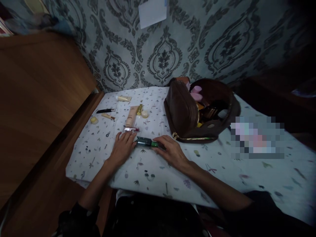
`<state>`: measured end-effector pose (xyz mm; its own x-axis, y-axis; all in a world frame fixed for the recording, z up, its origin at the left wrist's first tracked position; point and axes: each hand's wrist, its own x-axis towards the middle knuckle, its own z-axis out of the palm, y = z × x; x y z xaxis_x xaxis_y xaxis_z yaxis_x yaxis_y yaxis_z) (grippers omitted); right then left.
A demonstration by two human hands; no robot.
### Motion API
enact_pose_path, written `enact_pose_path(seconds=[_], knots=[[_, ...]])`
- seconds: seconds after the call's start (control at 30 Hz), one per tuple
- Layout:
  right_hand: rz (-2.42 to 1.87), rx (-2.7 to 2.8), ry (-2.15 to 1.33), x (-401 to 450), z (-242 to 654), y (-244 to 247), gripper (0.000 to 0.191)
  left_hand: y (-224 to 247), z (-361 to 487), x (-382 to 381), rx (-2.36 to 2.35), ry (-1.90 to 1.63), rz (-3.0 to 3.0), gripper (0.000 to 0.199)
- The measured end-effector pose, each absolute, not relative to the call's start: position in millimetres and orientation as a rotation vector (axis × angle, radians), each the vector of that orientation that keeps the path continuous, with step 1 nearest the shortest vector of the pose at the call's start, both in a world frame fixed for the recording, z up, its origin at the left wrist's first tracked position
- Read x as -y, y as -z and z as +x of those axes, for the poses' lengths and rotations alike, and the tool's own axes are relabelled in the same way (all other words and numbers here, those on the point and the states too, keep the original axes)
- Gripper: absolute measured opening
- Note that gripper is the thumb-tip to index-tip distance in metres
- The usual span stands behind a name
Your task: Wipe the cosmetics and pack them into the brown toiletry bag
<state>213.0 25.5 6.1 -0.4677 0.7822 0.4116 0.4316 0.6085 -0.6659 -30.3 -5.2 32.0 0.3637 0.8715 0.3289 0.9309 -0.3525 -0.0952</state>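
A dark green bottle or tube point(144, 142) with a bright green end lies sideways on the patterned white cloth point(148, 181). My right hand point(171, 152) has its thumb and fingers closed on the green end. My left hand point(123, 147) lies on the cloth with fingers spread, its fingertips beside the other end. Just beyond my left hand are a small silver and red tube point(131, 129) and a beige tube point(131, 116). A gold-capped item point(139, 109) and a round cream jar point(144, 114) stand beside the beige tube.
An open brown bag point(182, 108) with several cosmetics sits at the back right. A cream tube point(123, 98), a black stick point(105, 111), a thin tube point(108, 116) and a yellow jar point(94, 120) are at the left. Wooden furniture point(44, 98) borders the left.
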Motion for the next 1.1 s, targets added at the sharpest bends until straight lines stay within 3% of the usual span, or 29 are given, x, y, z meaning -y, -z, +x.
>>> enact_pose_path(seconds=[0.4, 0.73, 0.93, 1.1], knots=[[-0.979, 2.145, -0.599, -25.6, 212.4, -5.5, 0.022, -24.8, 14.8, 3.0, 1.289, 0.361, -2.476, 0.039], [-1.020, 2.196, -0.560, -24.8, 212.7, -12.3, 0.021, -25.0, -23.0, -3.1, 1.470, 0.303, -2.439, 0.042], [-1.051, 2.270, -0.470, -26.1, 211.8, -9.3, 0.017, -18.8, -34.0, -4.7, 1.788, 0.642, -2.482, 0.044], [-1.040, 2.205, -0.486, -23.5, 208.8, -7.9, 0.014, -24.0, -25.9, 1.6, 2.042, 1.123, -2.398, 0.041]])
